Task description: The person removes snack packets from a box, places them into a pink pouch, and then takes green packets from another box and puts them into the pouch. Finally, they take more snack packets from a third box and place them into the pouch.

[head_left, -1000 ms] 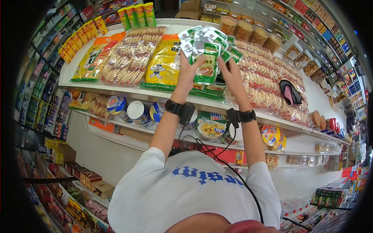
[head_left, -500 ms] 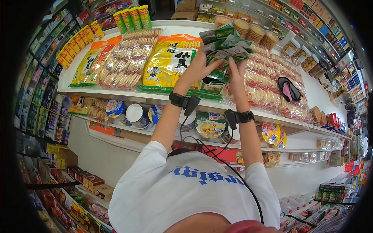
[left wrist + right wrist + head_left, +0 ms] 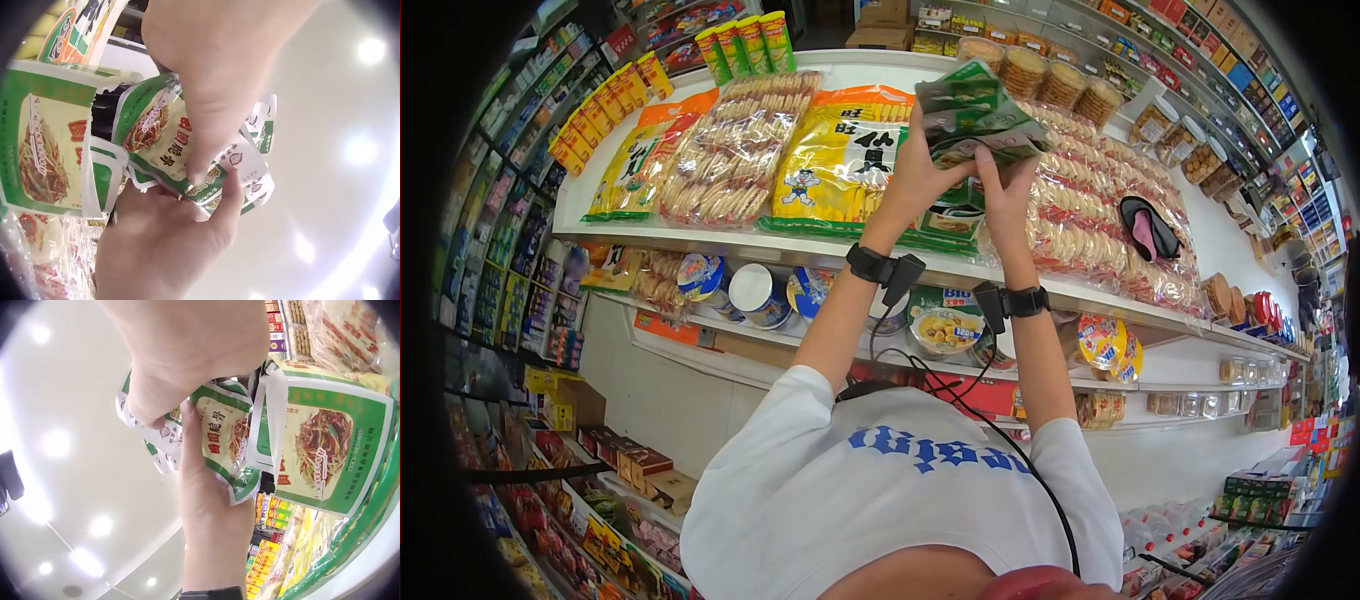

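Note:
Both hands hold a stack of green and white snack packets (image 3: 975, 105) above the counter. My left hand (image 3: 920, 165) grips the stack's left side, the thumb across the near face. From the right, my right hand (image 3: 1006, 185) grips the lower edge, its thumb pressed on the packets. In the left wrist view, the front packet (image 3: 156, 128) shows a picture of shredded food, with the white ends of others fanned behind it. Just below the hands stands a green carton (image 3: 948, 222) with a torn edge, printed like the packets; its torn front (image 3: 331, 444) fills the right wrist view's side.
Yellow bags of rice crackers (image 3: 840, 160) lie left of the hands, and clear bags of wrapped crackers (image 3: 1080, 200) to the right, with a black and pink pouch (image 3: 1148, 230) on them. Jars (image 3: 1060, 85) stand behind. Instant noodle tubs (image 3: 945, 322) line the shelf below.
The packets were fanned with a printed front facing up; they have since tipped away and drawn into a tighter stack. Both hands turned with them and shifted slightly right.

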Available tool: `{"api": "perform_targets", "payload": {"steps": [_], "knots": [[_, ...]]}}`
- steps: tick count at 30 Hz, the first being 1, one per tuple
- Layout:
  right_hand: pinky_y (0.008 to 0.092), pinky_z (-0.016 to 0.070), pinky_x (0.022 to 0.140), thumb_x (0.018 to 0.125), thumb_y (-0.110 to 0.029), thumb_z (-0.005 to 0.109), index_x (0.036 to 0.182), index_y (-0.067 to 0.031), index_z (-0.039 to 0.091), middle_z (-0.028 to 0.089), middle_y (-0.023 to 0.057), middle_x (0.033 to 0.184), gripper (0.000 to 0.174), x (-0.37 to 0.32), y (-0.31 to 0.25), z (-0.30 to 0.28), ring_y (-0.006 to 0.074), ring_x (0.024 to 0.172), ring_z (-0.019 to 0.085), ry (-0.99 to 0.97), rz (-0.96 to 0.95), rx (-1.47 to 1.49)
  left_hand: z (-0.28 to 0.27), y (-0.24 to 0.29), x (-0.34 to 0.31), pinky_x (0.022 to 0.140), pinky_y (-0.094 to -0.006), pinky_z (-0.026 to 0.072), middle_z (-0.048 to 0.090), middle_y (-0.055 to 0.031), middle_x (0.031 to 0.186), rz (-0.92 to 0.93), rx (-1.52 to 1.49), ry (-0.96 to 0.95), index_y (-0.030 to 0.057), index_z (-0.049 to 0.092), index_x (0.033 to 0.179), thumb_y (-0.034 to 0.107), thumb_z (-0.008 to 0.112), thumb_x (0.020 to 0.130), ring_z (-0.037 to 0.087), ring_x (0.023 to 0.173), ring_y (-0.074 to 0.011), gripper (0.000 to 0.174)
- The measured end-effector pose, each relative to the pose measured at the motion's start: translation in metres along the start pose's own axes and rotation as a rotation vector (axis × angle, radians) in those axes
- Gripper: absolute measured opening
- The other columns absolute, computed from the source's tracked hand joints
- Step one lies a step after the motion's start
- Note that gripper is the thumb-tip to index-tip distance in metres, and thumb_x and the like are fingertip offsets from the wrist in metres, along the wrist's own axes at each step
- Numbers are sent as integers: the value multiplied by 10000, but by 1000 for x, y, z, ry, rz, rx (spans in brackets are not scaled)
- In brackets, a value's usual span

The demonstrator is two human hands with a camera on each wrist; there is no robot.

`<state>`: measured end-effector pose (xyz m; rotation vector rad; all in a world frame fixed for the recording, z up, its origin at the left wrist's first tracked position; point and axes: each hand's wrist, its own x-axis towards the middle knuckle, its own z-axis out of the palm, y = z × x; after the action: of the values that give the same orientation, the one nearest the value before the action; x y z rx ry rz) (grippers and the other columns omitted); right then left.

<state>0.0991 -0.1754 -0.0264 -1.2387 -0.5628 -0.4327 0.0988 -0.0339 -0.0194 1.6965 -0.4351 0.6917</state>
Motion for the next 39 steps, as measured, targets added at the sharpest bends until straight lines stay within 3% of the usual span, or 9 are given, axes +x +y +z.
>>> {"api": "perform_targets", "payload": {"steps": [8, 14, 17, 20, 26, 28, 32, 35, 39], "knots": [[371, 483, 1003, 826, 23, 798, 1618, -148, -32, 411, 201, 1422, 1159, -1, -20, 9, 253, 1233, 516, 86, -144, 77, 4, 9, 1, 992, -407, 515, 533, -275, 1398, 146, 110, -60, -9, -131, 1586, 141, 880, 760, 618, 1209, -402, 1315], [380, 483, 1052, 772, -58, 870, 1586, -69, 171, 407, 169, 1461, 1074, 1, -17, -7, 254, 1298, 503, -59, -255, -313, 8, -4, 1, 1016, -434, 504, 466, -298, 1449, 296, 97, -45, 29, -240, 1564, 105, 901, 710, 592, 1229, -437, 1427], [392, 476, 1074, 766, -86, 882, 1548, -32, 269, 401, 154, 1483, 995, 1, -11, -11, 255, 1325, 490, -90, -206, -260, 12, 1, 0, 1077, -432, 465, 363, -298, 1519, 325, 55, -45, 29, -285, 1544, 121, 919, 697, 527, 1313, -408, 1476], [397, 470, 1080, 760, -94, 887, 1548, -35, 278, 400, 160, 1490, 998, -2, -12, -8, 261, 1331, 487, -67, -116, -152, 10, 6, -2, 1133, -421, 414, 281, -279, 1566, 213, 19, -125, 52, -294, 1546, 155, 939, 690, 446, 1386, -364, 1504], [395, 446, 1085, 740, -140, 908, 1551, -35, 284, 413, 170, 1477, 1029, -8, -18, -7, 266, 1335, 480, -112, -61, -252, 16, -8, -7, 1146, -411, 390, 344, -246, 1532, 81, -174, -83, 69, -262, 1565, 168, 972, 654, 442, 1382, -340, 1537], [392, 436, 1086, 743, -159, 906, 1543, -28, 306, 439, 172, 1446, 1009, -8, -4, -14, 268, 1329, 484, -80, -175, -422, 16, 2, -7, 1140, -407, 399, 367, -240, 1516, 127, -183, -78, 68, -248, 1571, 166, 973, 653, 456, 1370, -332, 1530], [377, 428, 1066, 761, -200, 897, 1479, 1, 389, 489, 173, 1379, 902, -14, -9, -7, 260, 1281, 505, 30, -166, -369, 16, 1, -7, 1119, -388, 424, 402, -233, 1488, 155, -123, -63, 76, -219, 1583, 164, 970, 660, 498, 1336, -315, 1508], [362, 447, 1018, 806, -198, 864, 1440, 16, 426, 508, 177, 1344, 800, -12, -5, -14, 252, 1203, 539, 19, -234, -481, 18, 3, -5, 1112, -389, 429, 416, -220, 1484, 45, -282, -15, 81, -129, 1610, 164, 971, 659, 527, 1307, -304, 1457], [357, 460, 988, 864, -166, 809, 1441, 19, 415, 506, 177, 1342, 723, -10, -5, -24, 251, 1128, 567, -157, -57, -442, 13, -2, 1, 1096, -395, 446, 442, -195, 1483, 103, -93, -95, 94, 7, 1626, 161, 974, 650, 526, 1311, -295, 1375]]}}
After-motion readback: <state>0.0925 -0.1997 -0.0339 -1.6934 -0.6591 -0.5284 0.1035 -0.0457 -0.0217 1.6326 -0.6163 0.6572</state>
